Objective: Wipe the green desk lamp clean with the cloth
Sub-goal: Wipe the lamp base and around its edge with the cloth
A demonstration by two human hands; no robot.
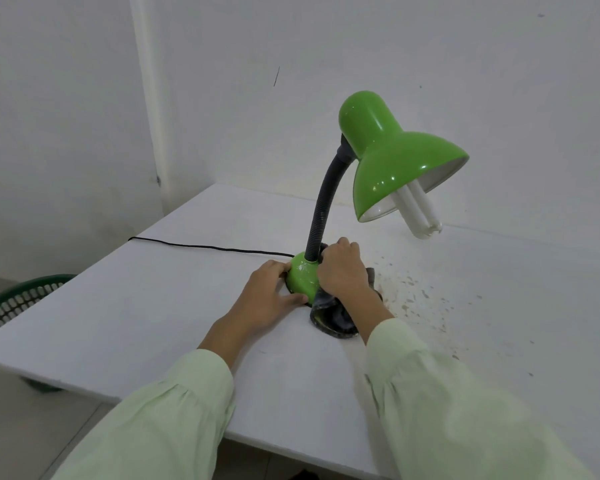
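Note:
A green desk lamp stands on the white table (pixel 160 306). Its shiny green shade (pixel 392 157) tilts to the right, with a white bulb (pixel 418 213) poking out. A black flexible neck (pixel 321 213) runs down to the domed green base (pixel 302 274). My left hand (pixel 271 296) rests flat against the base's left side and rim, bracing it. My right hand (pixel 342 268) presses a dark grey cloth (pixel 336 318) against the base's right side, near the foot of the neck. Part of the cloth trails onto the table under my right wrist.
The lamp's black cord (pixel 205 247) runs left across the table to its edge. Dark specks and stains (pixel 420 299) dot the table to the right of the lamp. A green mesh basket (pixel 18 299) sits on the floor at the left. White walls stand close behind.

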